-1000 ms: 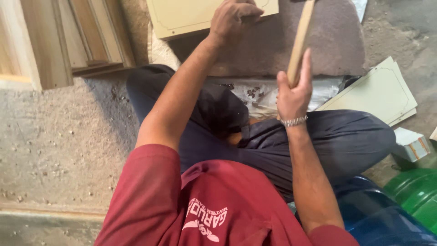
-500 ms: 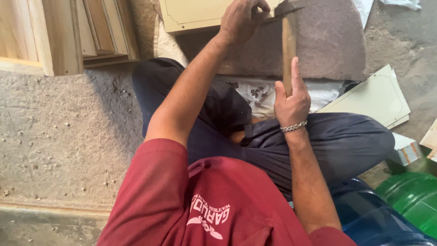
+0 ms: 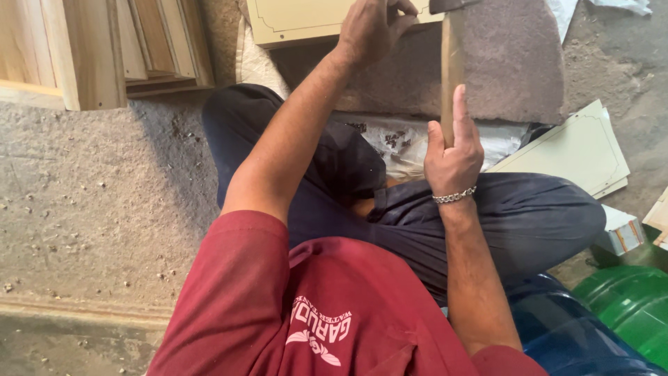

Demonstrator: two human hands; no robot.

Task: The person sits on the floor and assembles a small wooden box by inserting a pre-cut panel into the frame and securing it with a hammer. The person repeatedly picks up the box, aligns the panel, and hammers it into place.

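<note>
My right hand (image 3: 454, 150) grips the wooden handle of a hammer (image 3: 451, 66), index finger stretched along the shaft. The dark metal head is at the top edge, just right of my left hand. My left hand (image 3: 372, 28) has its fingers pinched together on the lower right corner of a cream panel (image 3: 306, 19) that lies on a brown mat (image 3: 501, 63). Whether a nail sits between those fingers is too small to tell. I sit cross-legged in dark trousers and a red shirt.
Wooden boards and frames (image 3: 97, 49) are stacked at top left. Another cream panel (image 3: 577, 150) lies at right, a small box (image 3: 623, 233) below it. A green container (image 3: 630, 306) and a blue one (image 3: 563, 334) stand at lower right. Small dark bits lie on white sheeting (image 3: 403, 139).
The hammer has swung from tilted right to upright, its head now close beside my left hand. The view has shifted slightly, showing more of the panel.
</note>
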